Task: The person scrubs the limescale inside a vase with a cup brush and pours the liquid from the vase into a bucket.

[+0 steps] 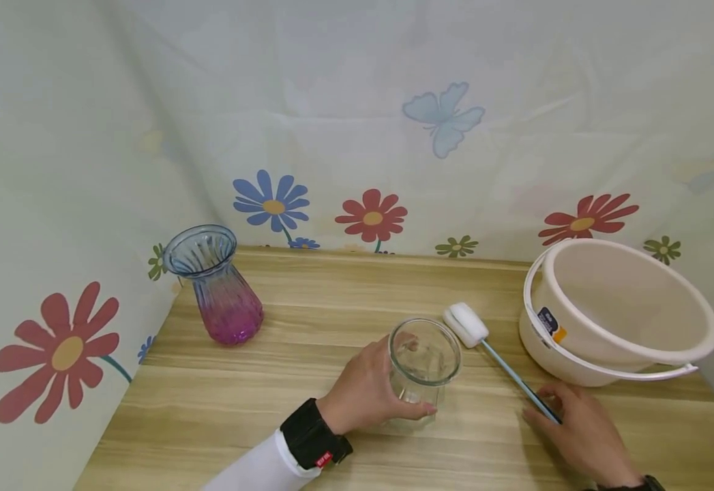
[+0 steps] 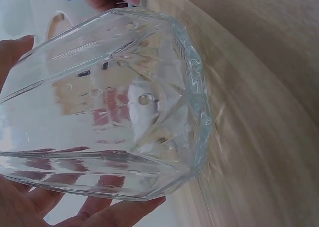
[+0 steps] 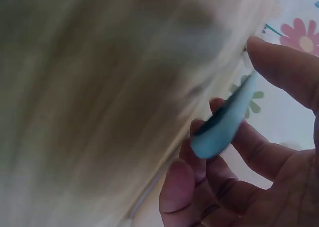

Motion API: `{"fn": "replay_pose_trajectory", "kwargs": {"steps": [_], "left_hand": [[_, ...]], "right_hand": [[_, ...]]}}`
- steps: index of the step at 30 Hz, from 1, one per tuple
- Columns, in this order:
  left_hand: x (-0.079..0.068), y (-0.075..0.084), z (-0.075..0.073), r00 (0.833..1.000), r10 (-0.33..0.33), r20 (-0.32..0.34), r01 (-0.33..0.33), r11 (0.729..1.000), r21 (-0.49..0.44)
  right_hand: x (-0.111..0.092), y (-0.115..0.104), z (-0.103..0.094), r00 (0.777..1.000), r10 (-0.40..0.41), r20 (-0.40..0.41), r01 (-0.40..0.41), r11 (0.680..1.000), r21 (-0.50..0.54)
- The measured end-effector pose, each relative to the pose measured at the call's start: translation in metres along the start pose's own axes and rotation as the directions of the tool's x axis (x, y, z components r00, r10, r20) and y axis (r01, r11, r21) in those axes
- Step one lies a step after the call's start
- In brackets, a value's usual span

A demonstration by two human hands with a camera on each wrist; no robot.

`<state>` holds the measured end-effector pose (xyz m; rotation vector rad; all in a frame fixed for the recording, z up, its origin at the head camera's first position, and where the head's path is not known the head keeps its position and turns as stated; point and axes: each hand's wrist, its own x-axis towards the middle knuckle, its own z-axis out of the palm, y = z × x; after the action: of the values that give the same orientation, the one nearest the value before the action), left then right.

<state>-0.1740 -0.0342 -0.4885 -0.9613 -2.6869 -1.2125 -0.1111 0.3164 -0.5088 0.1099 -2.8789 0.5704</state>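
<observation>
My left hand (image 1: 369, 392) grips a clear glass jar (image 1: 425, 351) from its left side, thumb in front and fingers behind. In the left wrist view the jar (image 2: 114, 97) has faceted sides and a thick base close to the wooden tabletop. My right hand (image 1: 584, 429) holds a sponge brush by the dark end of its light-blue handle (image 1: 513, 372). Its white sponge head (image 1: 466, 324) points away from me, just right of the jar's rim. The right wrist view shows the blue handle end (image 3: 219, 132) between the thumb and curled fingers.
A ribbed glass vase (image 1: 230, 300), blue above and pink below, stands at the back left. At the right is a pale pink bucket (image 1: 633, 307) with its handle (image 1: 627, 374) lowered to the front. A flower-print cloth (image 1: 344, 136) hangs behind the wooden table (image 1: 240, 382).
</observation>
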Motion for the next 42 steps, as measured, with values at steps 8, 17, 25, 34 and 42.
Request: {"fn": "replay_pose_trajectory", "kwargs": {"steps": [8,17,25,34,42], "left_hand": [[0.000,0.000,-0.002,1.000,-0.004,-0.002,0.004,1.000,0.007],[0.000,0.000,-0.003,1.000,-0.008,0.016,0.008,1.000,-0.003],[0.000,-0.001,-0.002,1.000,0.011,0.002,-0.011,1.000,0.005],[0.000,-0.003,0.000,1.000,0.018,0.003,-0.018,1.000,0.003],[0.000,-0.002,-0.001,1.000,0.015,0.009,-0.015,1.000,0.004]], "right_hand": [[0.001,-0.002,0.008,1.000,-0.015,-0.004,0.015,1.000,-0.007],[-0.006,-0.013,0.000,0.981,0.167,-0.103,-0.159,0.984,0.077],[-0.004,-0.029,0.000,0.912,0.316,-0.262,-0.272,0.943,0.190],[0.009,-0.046,-0.003,0.838,0.435,-0.329,-0.287,0.865,0.412],[0.033,-0.066,-0.001,0.802,0.379,-0.462,-0.025,0.793,0.609]]}}
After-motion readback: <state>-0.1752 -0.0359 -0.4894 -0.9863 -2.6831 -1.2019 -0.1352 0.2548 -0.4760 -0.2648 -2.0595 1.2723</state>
